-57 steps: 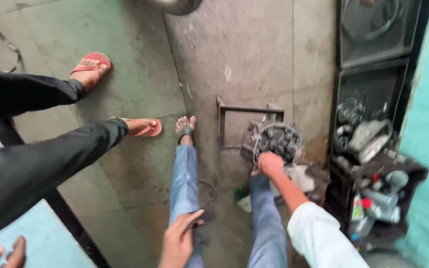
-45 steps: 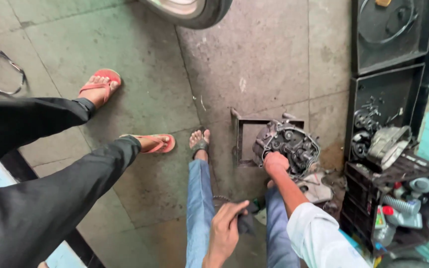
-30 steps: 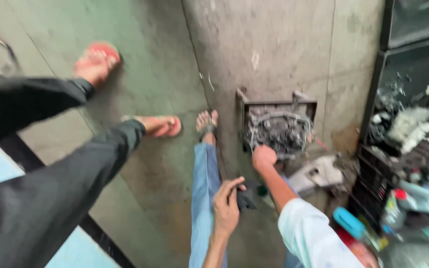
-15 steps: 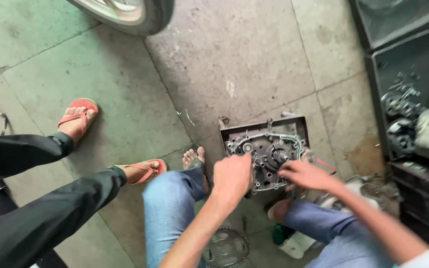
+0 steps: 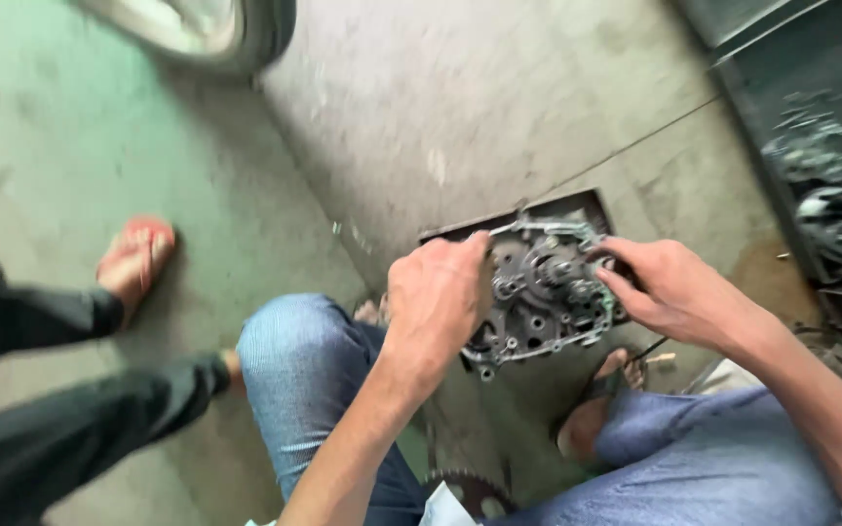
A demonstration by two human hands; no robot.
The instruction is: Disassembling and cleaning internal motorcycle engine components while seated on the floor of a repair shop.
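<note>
Both hands on the engine case, held up over the floor.

We grip the engine case (image 5: 538,292) from either side: our left hand (image 5: 438,297) has its fingers curled shut around the case's left edge, and our right hand (image 5: 669,292) clamps its fingers on the right edge, thumb pressed near the gears. The case sits between our knees, tilted toward us, its open face showing gears and bolt holes, just above a dark metal tray (image 5: 577,206) lying on the concrete floor (image 5: 499,97). Our jeans (image 5: 314,390) frame it below, and a sprocket (image 5: 470,492) rests on the ground between our legs. To the left, another person's foot in a red sandal (image 5: 136,261) stands well apart, and a tyre (image 5: 236,29) shows at the top.
</note>
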